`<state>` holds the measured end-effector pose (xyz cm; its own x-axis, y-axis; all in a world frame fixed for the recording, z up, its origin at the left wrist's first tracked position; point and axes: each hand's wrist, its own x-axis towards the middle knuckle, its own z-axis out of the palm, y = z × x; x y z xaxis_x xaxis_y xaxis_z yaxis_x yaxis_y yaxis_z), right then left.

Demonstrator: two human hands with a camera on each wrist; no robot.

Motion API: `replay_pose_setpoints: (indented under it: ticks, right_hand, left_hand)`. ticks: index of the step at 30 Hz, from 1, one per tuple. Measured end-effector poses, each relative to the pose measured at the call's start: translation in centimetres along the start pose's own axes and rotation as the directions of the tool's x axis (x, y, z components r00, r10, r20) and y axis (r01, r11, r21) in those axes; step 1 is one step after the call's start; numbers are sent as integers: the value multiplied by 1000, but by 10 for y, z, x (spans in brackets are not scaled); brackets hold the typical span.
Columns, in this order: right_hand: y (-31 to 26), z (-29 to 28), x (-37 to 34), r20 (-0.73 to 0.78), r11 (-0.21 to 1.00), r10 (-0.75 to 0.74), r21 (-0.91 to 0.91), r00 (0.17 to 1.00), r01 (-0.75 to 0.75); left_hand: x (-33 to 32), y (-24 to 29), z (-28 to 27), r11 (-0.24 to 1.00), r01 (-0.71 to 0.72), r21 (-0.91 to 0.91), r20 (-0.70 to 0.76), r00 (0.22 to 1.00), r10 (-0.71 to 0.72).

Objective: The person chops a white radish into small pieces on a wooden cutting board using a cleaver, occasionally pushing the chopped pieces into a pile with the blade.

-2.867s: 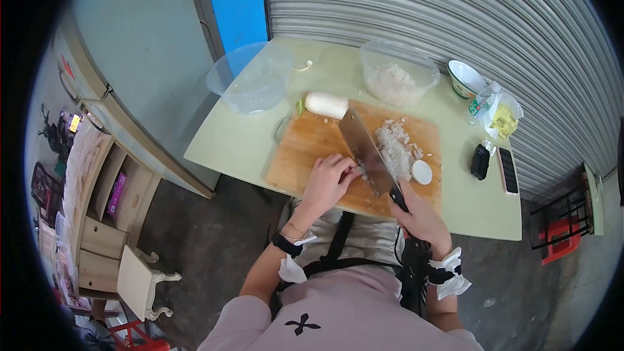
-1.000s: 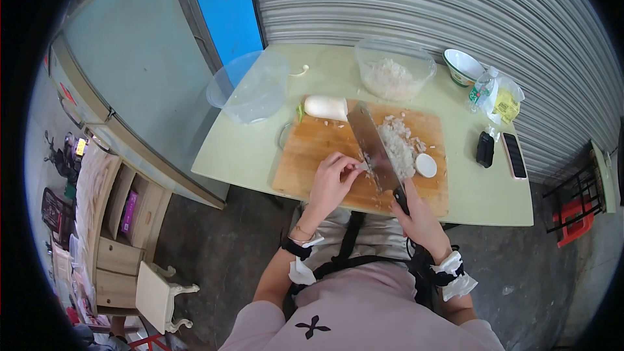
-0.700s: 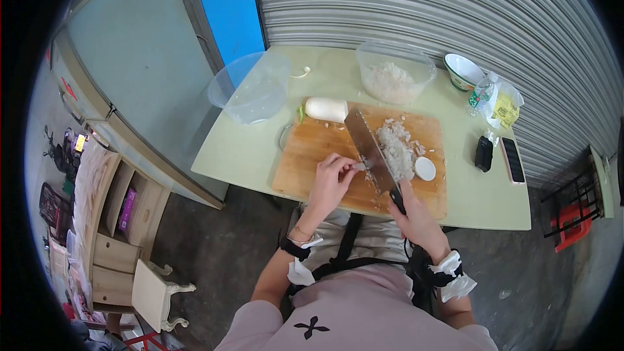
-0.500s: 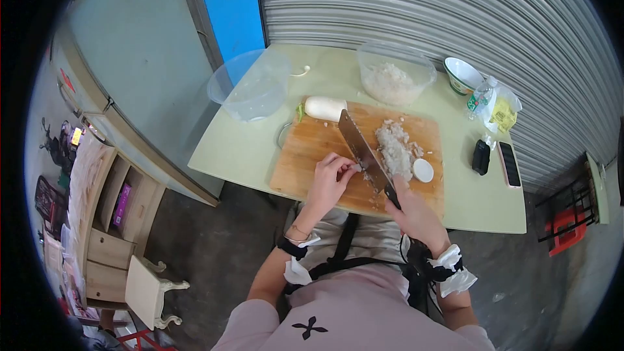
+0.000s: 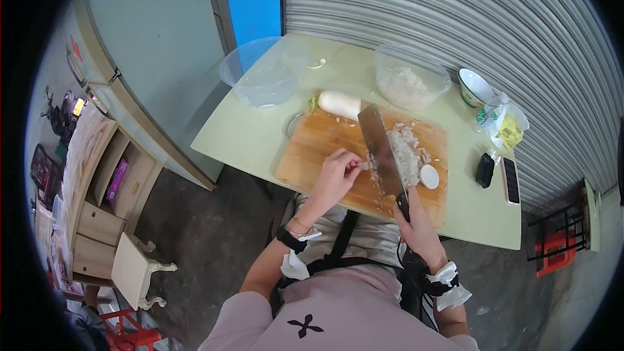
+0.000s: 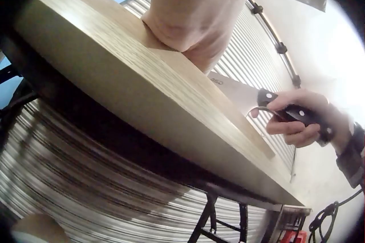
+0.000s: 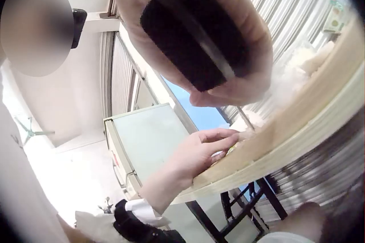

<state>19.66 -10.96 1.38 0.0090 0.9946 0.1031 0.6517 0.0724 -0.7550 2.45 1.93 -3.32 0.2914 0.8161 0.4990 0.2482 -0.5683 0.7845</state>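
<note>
My left hand rests at the board's near side, thumb and fingertips pinching a small white radish piece. Close to its right, my right hand grips a cleaver by its black handle, the broad blade slanting over the wooden cutting board. In the left wrist view, curled fingers wrap the riveted handle. Chopped white radish lies heaped right of the blade, beside a round white slice. A peeled white radish with a green end lies along the board's far edge.
At the back of the table stand a clear tub and another tub holding shredded white radish. A bowl, bottle, yellow-marked bag, black case and phone are on the right.
The head view has shifted, so the table appears farther right. The cleaver blade has tilted to show more of its face. Both hands keep their holds.
</note>
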Motion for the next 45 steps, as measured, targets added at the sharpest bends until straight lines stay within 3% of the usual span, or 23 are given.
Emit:
replay_pose_setpoints:
  ticks: [4, 6, 9, 19, 21, 25, 27, 30, 40, 42, 45]
  right_hand:
    - [-4, 0, 0, -16, 1000, -27, 5, 1000, 27]
    - [-15, -5, 0, 47, 987, 112, 113, 993, -117]
    - [-13, -8, 0, 91, 974, 160, 150, 983, -172]
    - [-13, -11, 2, 111, 975, 165, 134, 980, -179]
    - [-3, -5, 3, 36, 1000, 6, -3, 999, -6]
    - [-6, -3, 2, 42, 999, 35, -21, 999, -34]
    - [3, 1, 2, -23, 994, -100, -37, 995, 99]
    - [1, 0, 1, 9, 1000, -24, 2, 1000, 24]
    - [-1, -5, 3, 26, 997, 19, 73, 999, -21]
    - [-16, -11, 3, 95, 977, 177, 99, 980, -187]
    - [-6, -7, 3, 50, 995, 73, 70, 996, -76]
  left_hand:
    - [-1, -3, 1, 999, -7, 35, 26, 1000, 6]
    - [-1, -4, 3, 999, -4, 37, 29, 1000, 3]
    - [-1, -4, 3, 998, -7, 55, 32, 999, 5]
    - [-2, -4, 3, 998, -26, 58, 33, 999, 24]
    - [-2, -2, 2, 999, -15, 47, 31, 999, 14]
    - [-1, 0, 1, 999, -9, 43, 26, 1000, 8]
    - [-1, 1, 1, 999, -12, 43, 24, 1000, 11]
    - [-1, -1, 2, 999, -28, 41, 15, 1000, 27]
    - [-2, -1, 3, 995, -57, 82, 24, 998, 56]
    - [-3, 1, 3, 993, -53, 104, 30, 998, 50]
    - [-1, -1, 3, 990, -54, 127, 23, 998, 52]
